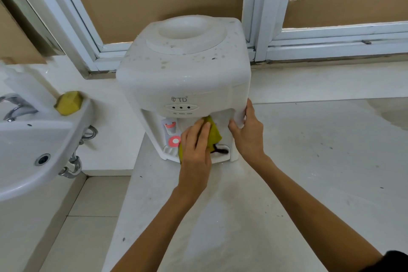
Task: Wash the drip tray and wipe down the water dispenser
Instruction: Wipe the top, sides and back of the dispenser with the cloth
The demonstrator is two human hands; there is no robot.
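Both forearms reach forward over the pale bench [309, 161]. The left hand [195, 150] lies palm-down with its fingers flat on a yellow-green cloth [213, 133], pressing it into the tap recess of the water dispenser [184, 77]; its grip is a flat press, closed on the cloth against the plastic, not a fist. The right hand [248, 133] steadies the dispenser's front right corner, thumb on the inner face and fingers round the outside, so that grip is clamped on the housing.

The cloth looks soft and limp and should fold into corners easily. I judge the dispenser to be a light, hollow plastic shell with no bottle on top, likely to slide on the smooth bench, which would explain the bracing hand. The corner post seems a sensible place to hold.

Beneath the left hand, the drip tray [171, 152] sits in place at the dispenser's foot, partly hidden. The red tap [170, 127] shows just left of the cloth. The dispenser's top is spotted with stains.

Off to the left, a yellow sponge [68, 102] rests on the rim of a sink [33, 139].
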